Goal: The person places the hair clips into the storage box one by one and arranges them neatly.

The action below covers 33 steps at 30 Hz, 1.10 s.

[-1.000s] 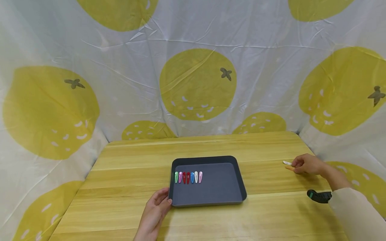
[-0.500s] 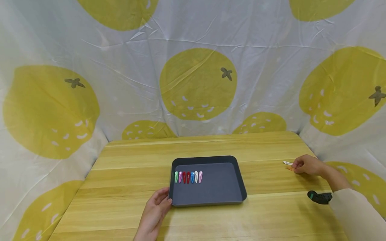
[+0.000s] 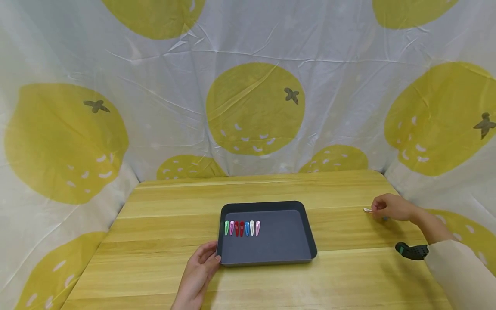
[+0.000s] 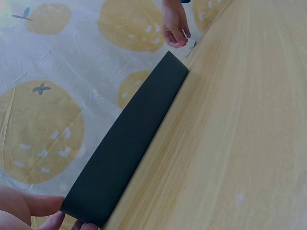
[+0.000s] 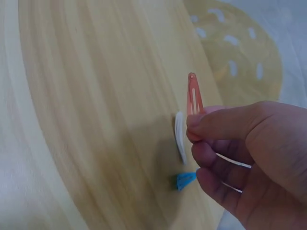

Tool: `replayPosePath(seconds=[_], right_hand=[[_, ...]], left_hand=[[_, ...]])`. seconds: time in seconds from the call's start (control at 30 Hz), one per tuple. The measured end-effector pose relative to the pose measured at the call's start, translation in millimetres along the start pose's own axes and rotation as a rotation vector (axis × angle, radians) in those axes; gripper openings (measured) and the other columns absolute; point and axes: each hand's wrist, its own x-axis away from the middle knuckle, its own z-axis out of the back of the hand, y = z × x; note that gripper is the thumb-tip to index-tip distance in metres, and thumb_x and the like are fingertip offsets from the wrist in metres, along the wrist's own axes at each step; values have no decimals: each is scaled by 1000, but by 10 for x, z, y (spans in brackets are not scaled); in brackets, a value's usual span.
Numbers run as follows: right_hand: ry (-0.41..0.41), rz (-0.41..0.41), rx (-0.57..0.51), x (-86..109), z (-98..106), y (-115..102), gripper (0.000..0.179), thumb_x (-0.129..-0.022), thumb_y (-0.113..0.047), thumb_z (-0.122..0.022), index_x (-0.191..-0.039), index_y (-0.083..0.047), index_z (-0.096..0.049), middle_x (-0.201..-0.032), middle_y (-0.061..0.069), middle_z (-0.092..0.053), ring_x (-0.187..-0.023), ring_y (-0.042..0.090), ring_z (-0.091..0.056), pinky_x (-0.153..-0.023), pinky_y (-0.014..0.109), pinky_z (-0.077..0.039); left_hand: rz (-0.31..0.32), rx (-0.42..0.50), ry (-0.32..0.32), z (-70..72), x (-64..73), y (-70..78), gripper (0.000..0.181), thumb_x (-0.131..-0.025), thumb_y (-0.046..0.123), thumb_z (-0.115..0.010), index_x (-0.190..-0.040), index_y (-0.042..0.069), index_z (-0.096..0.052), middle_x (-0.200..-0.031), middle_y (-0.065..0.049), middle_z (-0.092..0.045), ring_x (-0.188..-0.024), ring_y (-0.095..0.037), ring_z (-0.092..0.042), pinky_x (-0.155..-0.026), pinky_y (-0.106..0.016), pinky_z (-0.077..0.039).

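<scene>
My right hand (image 3: 393,207) pinches an orange snap hair clip (image 5: 194,96) between thumb and forefinger, raised over the table's right side. Below it on the wood lie a white hair clip (image 5: 179,137) and a blue hair clip (image 5: 186,180), the blue one partly hidden by the fingers. With thumb and fingers my left hand (image 3: 198,270) grips the near left corner of a dark grey tray (image 3: 284,247). Inside the tray several hair clips stand in a row along the left: green (image 3: 227,228), pink, red, blue, white and pink again.
A black curved piece of the wrist gear (image 3: 411,251) sticks out by the right sleeve. The wooden table (image 3: 174,215) is backed and flanked by a white curtain (image 3: 170,103) with yellow lemon prints.
My right hand has lifted the orange hair clip off the table and shifted slightly up and left. A bit of the blue clip now shows under it. The left hand and tray stay put.
</scene>
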Motion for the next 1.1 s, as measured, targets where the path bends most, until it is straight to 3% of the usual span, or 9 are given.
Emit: replayPosePath(seconds=[0.47, 0.7, 1.1], right_hand=[[-14, -8, -44, -103, 22, -303, 8, -102, -5, -62, -98, 0, -65, -82, 6, -60, -64, 13, -49, -58, 28, -44], [-8, 10, -48, -172, 17, -350, 11, -105, -1, -55, -98, 3, -62, -73, 2, -50, -57, 10, -41, -55, 26, -40], [-29, 39, -91, -322, -38, -490, 13, -107, -4, -53, -102, 5, -60, -67, 1, -47, -56, 11, -40, -52, 28, -40]], left_hand=[[5, 3, -2, -4, -6, -5, 56, -98, -8, -57, -150, -10, -37, -151, -32, -39, -139, -39, -42, -111, -44, -44], [-4, 1, -4, -2, 4, -9, 55, -98, -9, -57, -150, -10, -37, -151, -33, -39, -140, -40, -41, -111, -43, -45], [0, -1, 2, 4, -7, -10, 55, -98, -8, -57, -150, -10, -37, -151, -33, -39, -140, -41, -40, -113, -48, -41]])
